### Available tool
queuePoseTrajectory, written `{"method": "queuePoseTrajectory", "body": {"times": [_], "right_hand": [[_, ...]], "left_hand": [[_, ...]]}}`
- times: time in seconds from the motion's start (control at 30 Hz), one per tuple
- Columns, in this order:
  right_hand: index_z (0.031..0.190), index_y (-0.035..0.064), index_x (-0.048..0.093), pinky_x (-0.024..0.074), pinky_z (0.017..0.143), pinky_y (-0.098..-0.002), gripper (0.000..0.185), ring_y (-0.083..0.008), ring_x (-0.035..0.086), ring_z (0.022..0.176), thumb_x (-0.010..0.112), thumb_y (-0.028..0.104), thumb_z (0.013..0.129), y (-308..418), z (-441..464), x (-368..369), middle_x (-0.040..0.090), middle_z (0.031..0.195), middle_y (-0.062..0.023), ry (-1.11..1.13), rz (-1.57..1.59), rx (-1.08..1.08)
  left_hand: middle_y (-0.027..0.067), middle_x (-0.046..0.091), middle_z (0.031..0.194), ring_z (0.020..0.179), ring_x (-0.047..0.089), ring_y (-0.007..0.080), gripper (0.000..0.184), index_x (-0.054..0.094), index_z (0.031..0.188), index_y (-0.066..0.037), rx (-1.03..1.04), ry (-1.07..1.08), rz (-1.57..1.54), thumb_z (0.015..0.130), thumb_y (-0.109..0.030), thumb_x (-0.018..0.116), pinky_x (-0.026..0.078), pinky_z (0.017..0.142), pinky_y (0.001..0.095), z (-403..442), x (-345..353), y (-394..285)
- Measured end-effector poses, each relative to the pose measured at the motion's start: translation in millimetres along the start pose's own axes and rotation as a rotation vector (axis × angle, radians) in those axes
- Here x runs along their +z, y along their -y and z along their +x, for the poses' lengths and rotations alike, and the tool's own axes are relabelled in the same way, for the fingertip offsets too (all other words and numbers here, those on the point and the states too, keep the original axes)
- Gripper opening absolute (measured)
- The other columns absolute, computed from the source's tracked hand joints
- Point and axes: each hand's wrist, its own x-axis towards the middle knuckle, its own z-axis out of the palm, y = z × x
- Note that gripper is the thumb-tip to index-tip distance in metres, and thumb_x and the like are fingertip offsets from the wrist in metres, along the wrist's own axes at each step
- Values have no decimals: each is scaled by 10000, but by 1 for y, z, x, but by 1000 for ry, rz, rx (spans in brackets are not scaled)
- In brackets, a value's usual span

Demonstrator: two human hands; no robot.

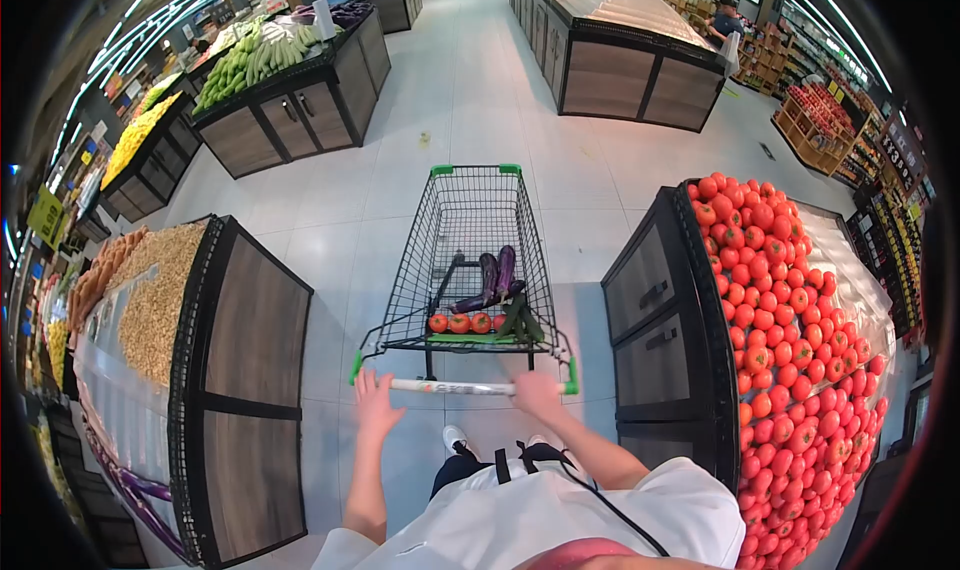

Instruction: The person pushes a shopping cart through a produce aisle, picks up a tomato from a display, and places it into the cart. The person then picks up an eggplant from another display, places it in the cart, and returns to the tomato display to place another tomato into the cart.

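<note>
In front of me stands a wire shopping cart (412, 260) with green corner pieces. My right hand (538, 393) is wrapped round the right part of its white handle (450, 386). At the handle's left end my left hand (376, 406) is open, fingers spread and thumb pointing right; whether it touches the bar I cannot tell. In the cart lie several dark purple eggplants (506, 266), a row of red tomatoes (459, 324) and some dark green cucumbers (524, 320) at the near right.
A stand heaped with tomatoes (770, 300) is close on my right. On the left, a dark wood stand (255, 310) carries peanuts (155, 315). Farther ahead are a stand of green vegetables (260, 55) and a covered stand (640, 70). A person (724, 20) is at the far right.
</note>
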Motion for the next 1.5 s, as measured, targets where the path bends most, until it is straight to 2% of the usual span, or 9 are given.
{"method": "queuePoseTrajectory", "body": {"times": [0.07,0.3,0.5,0.57,0.67,0.8,0.87,1.2,1.5], "right_hand": [[980,204,777,574,759,-443,283,-287,726,911,716,343,741,-11,19,-25,748,919,-84,-26,-123,136],[948,232,775,579,782,-423,254,-273,726,927,692,248,708,-33,92,-93,752,926,-74,-77,-297,201],[956,232,782,576,793,-422,273,-281,728,922,683,219,702,-38,161,-119,757,922,-68,-71,-374,189],[963,229,784,576,798,-419,282,-272,726,937,680,215,701,-32,180,-131,758,930,-63,-7,-347,231],[990,240,788,578,808,-415,301,-267,726,942,675,238,712,-26,209,-144,759,940,-63,-17,-341,226],[983,243,799,584,800,-425,300,-278,726,924,682,312,716,-20,253,-173,758,943,-76,27,-340,136],[956,237,803,586,789,-432,292,-286,727,908,683,340,710,-25,287,-185,758,926,-81,60,-339,85],[800,200,789,580,688,-466,227,-312,726,784,682,364,686,-24,457,-246,738,785,-98,-20,-223,-62],[864,150,785,589,726,-441,244,-312,735,815,683,313,714,19,628,-335,744,838,-130,-18,-179,-49]], "left_hand": [[139,594,1175,1206,523,327,372,636,1014,-105,193,122,149,687,-157,804,245,1212,548,22,18,34],[109,646,911,1059,609,286,336,658,935,-75,189,54,62,713,-295,782,215,1223,553,86,78,36],[123,674,896,906,674,304,303,617,935,-91,348,38,78,752,-294,748,421,1109,468,149,103,61],[124,693,901,812,698,317,314,596,971,-94,396,221,16,781,-308,724,555,908,445,173,96,73],[82,695,896,792,712,318,371,592,1020,-97,291,444,63,787,-349,733,575,734,471,218,81,71],[99,717,908,824,726,323,346,657,998,-90,148,437,78,784,-355,716,580,719,469,282,87,73],[129,743,909,857,738,321,264,732,914,-99,29,681,218,767,-316,702,587,759,461,318,101,76],[90,750,863,823,735,307,222,765,869,-189,9,565,298,741,-350,681,580,733,440,492,119,120],[95,732,788,777,726,302,189,747,776,-170,49,429,321,723,-340,685,583,710,436,694,134,185]]}}
